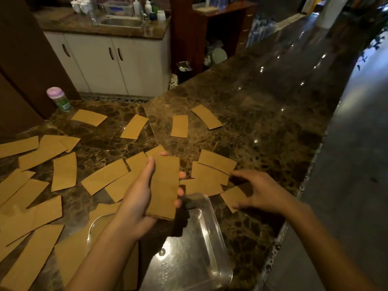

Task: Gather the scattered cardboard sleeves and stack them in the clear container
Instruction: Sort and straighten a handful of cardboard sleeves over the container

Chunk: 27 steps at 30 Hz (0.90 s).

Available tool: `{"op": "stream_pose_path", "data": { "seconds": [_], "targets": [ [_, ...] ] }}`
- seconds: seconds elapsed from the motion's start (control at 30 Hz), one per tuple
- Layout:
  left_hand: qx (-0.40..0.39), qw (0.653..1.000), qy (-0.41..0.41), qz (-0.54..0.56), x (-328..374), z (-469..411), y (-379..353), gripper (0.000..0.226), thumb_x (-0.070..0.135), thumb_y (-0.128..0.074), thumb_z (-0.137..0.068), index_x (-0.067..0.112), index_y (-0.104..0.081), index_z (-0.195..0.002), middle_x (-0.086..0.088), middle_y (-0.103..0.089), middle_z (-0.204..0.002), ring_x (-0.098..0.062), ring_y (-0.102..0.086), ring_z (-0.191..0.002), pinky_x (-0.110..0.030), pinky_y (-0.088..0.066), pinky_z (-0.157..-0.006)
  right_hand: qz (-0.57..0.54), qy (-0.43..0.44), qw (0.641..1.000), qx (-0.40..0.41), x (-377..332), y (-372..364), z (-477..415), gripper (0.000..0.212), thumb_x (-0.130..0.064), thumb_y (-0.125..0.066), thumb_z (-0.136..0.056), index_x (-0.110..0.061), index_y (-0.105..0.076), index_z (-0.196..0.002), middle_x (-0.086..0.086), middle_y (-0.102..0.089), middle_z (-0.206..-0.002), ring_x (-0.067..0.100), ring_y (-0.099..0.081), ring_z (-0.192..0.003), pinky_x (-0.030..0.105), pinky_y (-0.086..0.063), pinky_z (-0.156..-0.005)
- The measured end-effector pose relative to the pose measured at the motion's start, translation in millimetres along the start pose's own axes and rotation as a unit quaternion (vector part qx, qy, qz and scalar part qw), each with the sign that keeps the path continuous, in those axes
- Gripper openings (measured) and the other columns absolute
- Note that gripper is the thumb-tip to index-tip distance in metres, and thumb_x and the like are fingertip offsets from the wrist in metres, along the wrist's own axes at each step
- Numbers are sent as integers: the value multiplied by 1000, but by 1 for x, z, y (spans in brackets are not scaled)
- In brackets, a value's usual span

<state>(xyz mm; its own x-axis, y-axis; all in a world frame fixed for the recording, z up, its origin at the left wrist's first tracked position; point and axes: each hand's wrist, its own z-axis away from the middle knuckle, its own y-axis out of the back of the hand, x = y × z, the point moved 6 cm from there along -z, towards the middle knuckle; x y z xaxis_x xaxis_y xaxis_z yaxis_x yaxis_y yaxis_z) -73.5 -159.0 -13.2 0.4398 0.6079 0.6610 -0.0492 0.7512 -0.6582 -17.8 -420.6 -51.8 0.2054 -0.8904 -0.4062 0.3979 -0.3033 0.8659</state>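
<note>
Around twenty flat brown cardboard sleeves (63, 171) lie scattered beside one clear plastic container (201, 248). The left hand (136, 206) grips a sleeve stack (164, 185); the right hand (258, 190) hovers spread, empty.

Holds a stack of sleeves (163, 185) in the left hand (136, 206), just above the far end of the clear container (199, 248) at the near edge of the countertop (262, 122). Spreads the right hand (258, 192) over overlapping sleeves (216, 162) right of and behind that container. Left and further back, other sleeves (63, 172) scattered flat; behind those, far left, a bottle (59, 99); beyond the counter, a sink (121, 23) above cabinets (117, 59).
</note>
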Motion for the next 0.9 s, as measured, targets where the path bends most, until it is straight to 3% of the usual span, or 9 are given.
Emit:
{"op": "stream_pose_path", "data": {
  "seconds": [0.13, 0.2, 0.3, 0.37, 0.43, 0.5, 0.6, 0.73, 0.9],
  "targets": [
    [17, 1000, -13, -7, 6, 1, 6, 40, 55, -41, -100, 33, -64, -124, -20, -68, -100, -30, -60, -68, -37, -48, -60, 55, -20, 996, -63, 36, -13, -3, 86, -54, -88, -70, -37, -50, -145, -13, -48, -139, 14, -42, -135, 32, -36, -111],
    [19, 1000, -16, -5, 8, 1, 7, 40, 55, -41, -100, 33, -63, -124, -21, -68, -101, -30, -60, -69, -37, -47, -60, 73, -23, 993, -89, 39, -16, -5, 67, -54, -89, -69, -38, -58, -126, -17, -42, -118, 12, -44, -118, 29, -41, -95],
    [22, 1000, -19, -1, 10, 2, 8, 40, 55, -41, -99, 34, -64, -123, -20, -68, -100, -29, -60, -68, -36, -48, -59, 46, -30, 993, -109, 38, -12, -7, 40, -51, -86, -74, -41, -54, -95, -15, -45, -112, 12, -47, -109, 29, -43, -83],
    [27, 999, -23, 1, 12, 2, 10, 40, 56, -41, -99, 34, -64, -123, -20, -68, -100, -29, -59, -68, -35, -47, -60, -14, -16, 996, -82, 27, -4, -15, 39, -50, -85, -76, -43, -54, -99, -14, -52, -118, 14, -51, -112, 32, -47, -89],
    [30, 999, -26, 3, 13, 2, 11, 40, 56, -41, -99, 34, -65, -123, -20, -69, -100, -29, -59, -68, -35, -47, -60, -56, -4, 997, -46, 5, 3, -27, 58, -48, -87, -75, -42, -55, -122, -10, -55, -129, 15, -53, -119, 37, -49, -98],
    [36, 999, -29, 2, 15, 3, 12, 40, 55, -41, -99, 34, -65, -122, -19, -69, -99, -29, -59, -68, -35, -47, -59, -45, 4, 998, -37, -23, 2, -44, 79, -45, -89, -74, -35, -49, -142, -5, -51, -138, 16, -50, -125, 38, -47, -105],
    [40, 999, -35, -2, 20, 6, 16, 41, 56, -40, -99, 34, -63, -125, -19, -69, -100, -29, -61, -67, -35, -48, -59, -7, 24, 997, -68, -59, -16, -68, 89, -43, -91, -73, -27, -46, -148, -2, -47, -145, 20, -49, -132, 37, -47, -109],
    [60, 997, -58, 4, 31, 15, 27, 42, 56, -41, -98, 34, -63, -125, -21, -68, -106, -30, -62, -70, -36, -48, -63, 32, 10, 993, -109, -71, -32, -82, 76, -46, -91, -72, -27, -54, -135, -3, -51, -135, 19, -53, -122, 36, -51, -101],
    [92, 991, -88, -34, 40, 26, 34, 33, 50, -46, -99, 36, -60, -126, -21, -69, -107, -31, -64, -74, -39, -51, -63, 17, -1, 997, -71, -70, -18, -83, 31, -43, -83, -83, -28, -66, -105, -5, -62, -103, 21, -62, -101, 35, -51, -77]
  ]
}}
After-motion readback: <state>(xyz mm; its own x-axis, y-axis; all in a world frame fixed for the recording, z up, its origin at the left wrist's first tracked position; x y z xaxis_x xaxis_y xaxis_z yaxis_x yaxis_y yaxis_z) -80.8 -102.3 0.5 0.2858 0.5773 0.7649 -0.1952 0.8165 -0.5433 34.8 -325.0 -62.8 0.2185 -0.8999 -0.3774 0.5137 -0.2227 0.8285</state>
